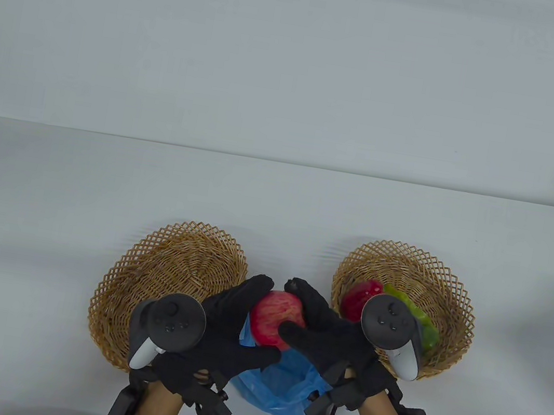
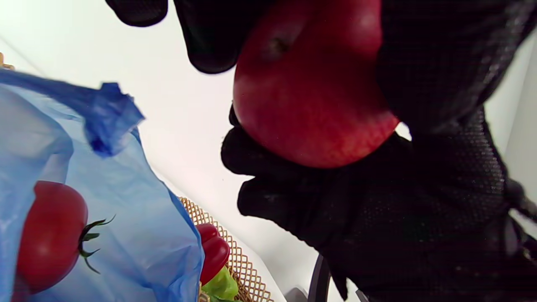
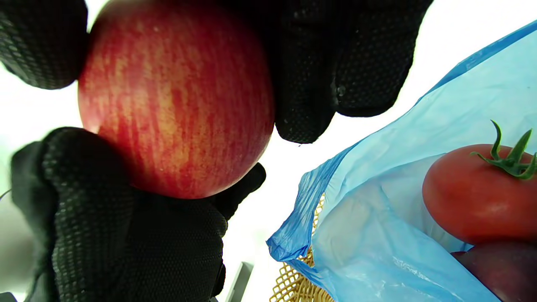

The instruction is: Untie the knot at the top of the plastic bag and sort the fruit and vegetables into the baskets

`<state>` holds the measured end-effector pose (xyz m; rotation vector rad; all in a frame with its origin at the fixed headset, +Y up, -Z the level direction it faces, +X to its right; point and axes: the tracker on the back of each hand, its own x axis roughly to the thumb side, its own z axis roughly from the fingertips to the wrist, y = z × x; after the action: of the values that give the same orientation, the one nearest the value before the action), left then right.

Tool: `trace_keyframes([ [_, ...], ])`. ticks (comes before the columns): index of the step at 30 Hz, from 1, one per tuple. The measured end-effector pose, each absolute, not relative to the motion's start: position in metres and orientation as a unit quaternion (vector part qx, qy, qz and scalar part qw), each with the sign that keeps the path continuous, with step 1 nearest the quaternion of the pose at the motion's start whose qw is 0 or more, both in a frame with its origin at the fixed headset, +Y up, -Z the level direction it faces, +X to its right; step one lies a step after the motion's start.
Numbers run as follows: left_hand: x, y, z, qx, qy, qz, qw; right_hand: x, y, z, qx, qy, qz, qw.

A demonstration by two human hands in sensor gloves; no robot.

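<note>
A red streaked apple (image 1: 275, 323) is held just above the open blue plastic bag (image 1: 280, 386), between the two wicker baskets. My left hand (image 1: 238, 317) grips it from the left and my right hand (image 1: 303, 314) from the right, fingers curled round it. In the left wrist view the apple (image 2: 310, 92) fills the top and a tomato (image 2: 46, 235) lies in the bag (image 2: 138, 235). The right wrist view shows the apple (image 3: 176, 100), the tomato (image 3: 474, 193) and a dark fruit (image 3: 503, 268) under it in the bag (image 3: 377, 235).
The left basket (image 1: 166, 274) holds nothing that I can see. The right basket (image 1: 452, 298) holds a red pepper (image 1: 360, 294) and a green pepper (image 1: 421, 325), partly hidden by my right tracker. Bare white table lies beyond the baskets.
</note>
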<state>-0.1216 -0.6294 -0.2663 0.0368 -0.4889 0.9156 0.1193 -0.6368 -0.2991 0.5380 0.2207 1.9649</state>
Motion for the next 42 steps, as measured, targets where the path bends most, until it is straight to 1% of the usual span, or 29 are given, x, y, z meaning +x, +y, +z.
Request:
trace_keyframes([
  [4, -0.125, -0.626, -0.264, 0.039, -0.22, 0.435, 0.873, 0.12, -0.639, -0.302, 0.227, 0.103, 0.814, 0.525],
  [6, -0.13, -0.622, -0.262, 0.057, -0.199, 0.414, 0.886, 0.121, -0.639, -0.302, 0.221, 0.092, 0.822, 0.516],
  [8, -0.139, -0.619, -0.261, 0.079, -0.158, 0.402, 0.898, 0.125, -0.637, -0.303, 0.206, 0.065, 0.839, 0.499],
  [9, -0.148, -0.618, -0.261, 0.092, -0.122, 0.398, 0.905, 0.127, -0.636, -0.303, 0.199, 0.045, 0.853, 0.481],
  [12, -0.17, -0.618, -0.261, 0.112, -0.027, 0.391, 0.913, 0.131, -0.635, -0.305, 0.193, 0.028, 0.87, 0.452],
  [15, -0.188, -0.622, -0.263, 0.123, 0.089, 0.348, 0.925, 0.132, -0.636, -0.306, 0.181, 0.017, 0.882, 0.434],
  [19, -0.199, -0.635, -0.271, 0.1, 0.202, 0.277, 0.934, 0.13, -0.637, -0.308, 0.172, 0.001, 0.915, 0.365],
  [20, -0.202, -0.641, -0.275, 0.086, 0.224, 0.252, 0.937, 0.129, -0.638, -0.307, 0.175, -0.002, 0.93, 0.323],
  [22, -0.205, -0.651, -0.283, 0.051, 0.249, 0.231, 0.939, 0.125, -0.64, -0.307, 0.175, -0.009, 0.946, 0.273],
  [24, -0.207, -0.663, -0.291, 0.013, 0.266, 0.206, 0.942, 0.118, -0.643, -0.305, 0.177, -0.026, 0.961, 0.21],
  [27, -0.209, -0.675, -0.299, -0.038, 0.276, 0.17, 0.945, 0.109, -0.649, -0.303, 0.183, -0.031, 0.973, 0.134],
  [30, -0.21, -0.686, -0.306, -0.086, 0.276, 0.156, 0.945, 0.097, -0.658, -0.301, 0.19, -0.027, 0.979, 0.061],
  [32, -0.21, -0.691, -0.309, -0.102, 0.281, 0.145, 0.943, 0.09, -0.664, -0.299, 0.196, -0.016, 0.98, 0.028],
  [36, -0.212, -0.704, -0.314, -0.148, 0.284, 0.146, 0.936, 0.087, -0.67, -0.3, 0.2, 0.002, 0.98, 0.013],
  [38, -0.214, -0.705, -0.314, -0.147, 0.292, 0.151, 0.933, 0.087, -0.672, -0.301, 0.2, 0.007, 0.98, 0.017],
  [42, -0.211, -0.707, -0.314, -0.149, 0.285, 0.154, 0.934, 0.086, -0.675, -0.302, 0.199, 0.017, 0.98, 0.008],
])
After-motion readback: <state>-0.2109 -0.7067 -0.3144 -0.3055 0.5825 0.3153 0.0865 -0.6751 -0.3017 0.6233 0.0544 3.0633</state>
